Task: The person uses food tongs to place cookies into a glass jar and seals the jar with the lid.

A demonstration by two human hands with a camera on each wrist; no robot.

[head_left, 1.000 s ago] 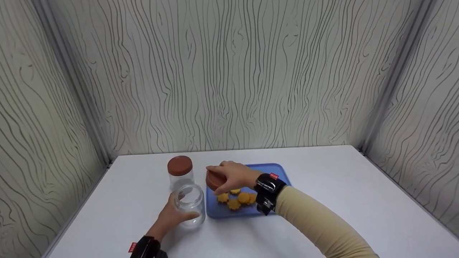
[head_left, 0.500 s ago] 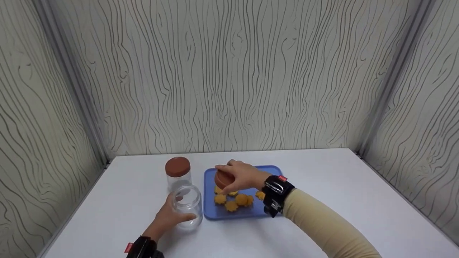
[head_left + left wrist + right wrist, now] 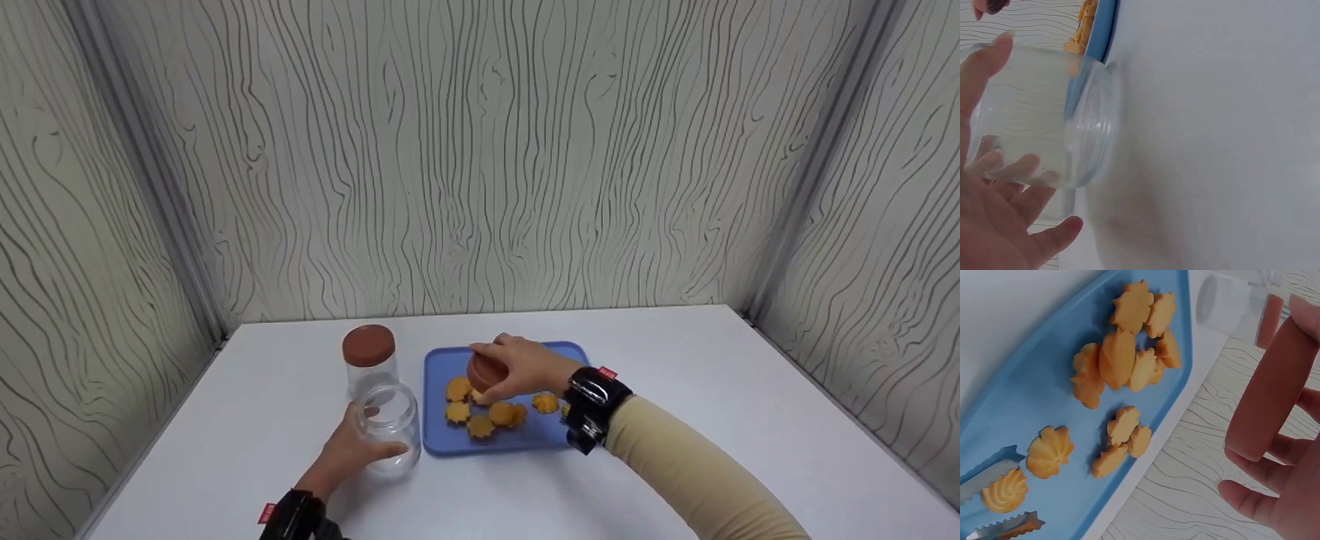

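Note:
My left hand (image 3: 343, 456) grips a clear jar (image 3: 399, 429) standing on the white table, thumb on the near side and fingers behind it. The jar has no lid on and looks empty. With its fingers curled round the edge, my right hand (image 3: 531, 367) holds a reddish-brown lid (image 3: 486, 373) above the blue tray (image 3: 517, 442). Several golden cookies (image 3: 1117, 360) lie on that tray, some flower-shaped. In the right wrist view, metal tongs (image 3: 982, 481) with serrated tips lie on the tray, one cookie between their arms.
A second clear jar (image 3: 367, 377), capped with a reddish-brown lid (image 3: 369, 345), stands just behind the held jar. Wood-patterned panels (image 3: 465, 187) wall in the table at the back and both sides.
My right hand has moved right with the lid, from the tray's left edge to over the cookies. The left hand keeps its grip on the jar, which stays put.

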